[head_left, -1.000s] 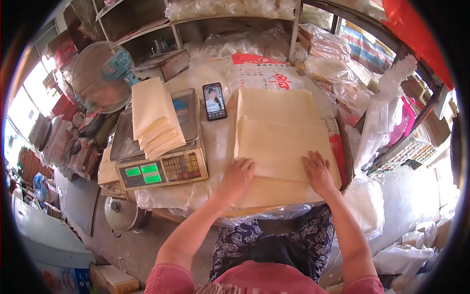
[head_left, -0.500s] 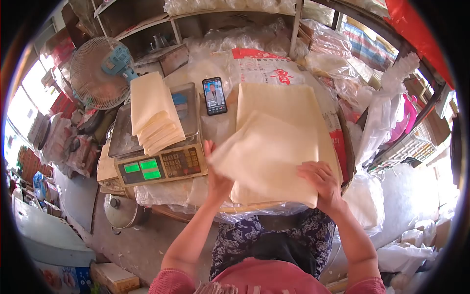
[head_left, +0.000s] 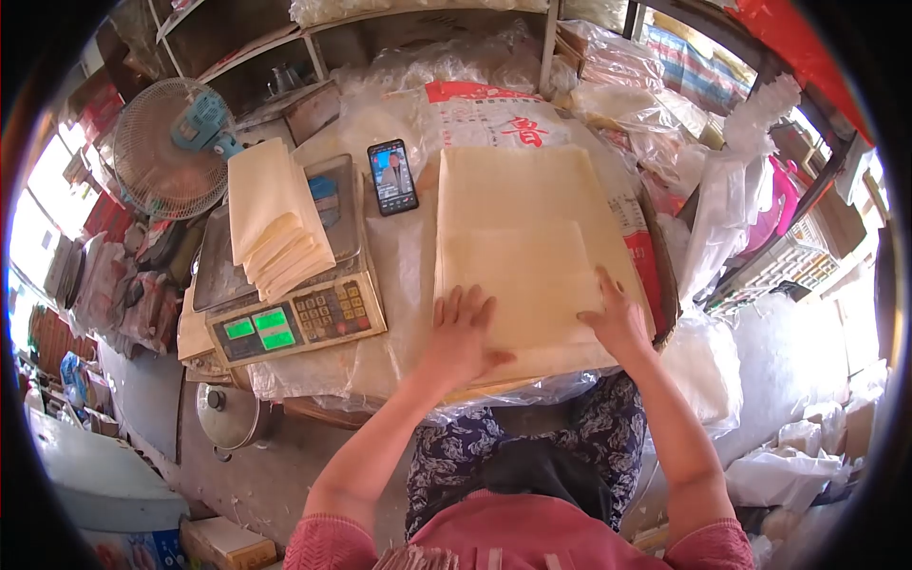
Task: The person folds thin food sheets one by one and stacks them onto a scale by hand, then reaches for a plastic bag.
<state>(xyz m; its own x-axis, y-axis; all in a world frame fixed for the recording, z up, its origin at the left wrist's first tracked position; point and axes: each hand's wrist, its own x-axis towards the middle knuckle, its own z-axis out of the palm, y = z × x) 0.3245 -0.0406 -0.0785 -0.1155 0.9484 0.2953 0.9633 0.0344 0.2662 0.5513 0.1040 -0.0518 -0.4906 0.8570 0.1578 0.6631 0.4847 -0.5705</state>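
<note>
Pale yellow sheets [head_left: 518, 195] lie in a flat stack on the table, with a smaller sheet or folded piece [head_left: 537, 280] on top. My left hand [head_left: 463, 337] rests on the lower left of the stack, its fingers spread. At the lower right, my right hand [head_left: 619, 323] lies on the sheets with thumb and fingers apart. To the left, a folded bundle of similar sheets [head_left: 275, 214] sits on the tray of a digital scale [head_left: 296, 321] with lit green displays. A phone [head_left: 392, 177] with its screen on lies between scale and stack.
Behind the phone and stack is a white and red printed sack [head_left: 484, 119]. A fan [head_left: 171, 147] stands at the back left. Plastic bags [head_left: 717, 228] hang at the right. A lidded pot [head_left: 228, 413] is below the table's left side.
The top sheet, lifted at its left side by my left hand half a second ago, now lies flat. My left hand has come down onto the stack. The whole view has shifted slightly.
</note>
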